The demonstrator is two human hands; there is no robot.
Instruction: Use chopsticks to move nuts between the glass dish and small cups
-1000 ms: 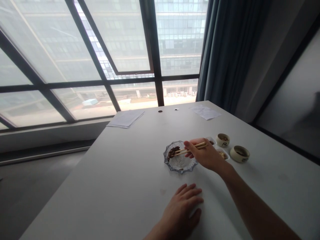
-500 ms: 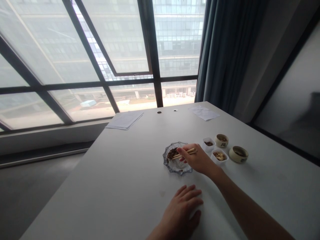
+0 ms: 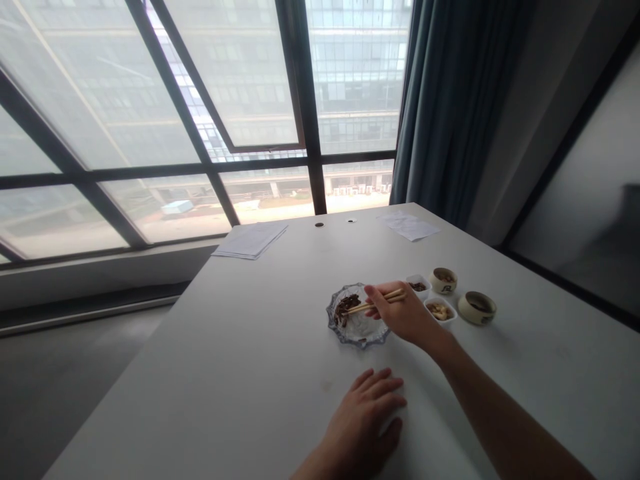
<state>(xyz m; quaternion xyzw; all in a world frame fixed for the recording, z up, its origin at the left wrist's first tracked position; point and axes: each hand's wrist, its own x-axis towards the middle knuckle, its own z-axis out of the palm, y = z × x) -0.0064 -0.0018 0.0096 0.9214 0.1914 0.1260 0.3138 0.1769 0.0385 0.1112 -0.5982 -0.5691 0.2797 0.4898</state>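
Note:
My right hand (image 3: 395, 310) is closed around a pair of wooden chopsticks (image 3: 369, 305). Their tips reach the dark brown dried strips (image 3: 347, 308), which lie heaped on the left side of a clear glass dish (image 3: 363, 343) with a scalloped rim. What the strips are, I cannot tell for sure. A small dark piece lies near the dish's front rim. Flat on the white table, in front of the dish, rests my left hand (image 3: 367, 417), fingers apart and holding nothing.
Right of the dish stand a white cup of dark bits (image 3: 419, 287), a white cup of pale yellowish pieces (image 3: 440, 311) and two cream ceramic bowls, one farther back (image 3: 443, 281) and one nearer (image 3: 477, 309). Papers (image 3: 253, 240) lie at the back left, another sheet (image 3: 410, 225) at the back right.
My right hand and the chopsticks have shifted slightly to the right, uncovering more of the dark strips. My left hand stays in place.

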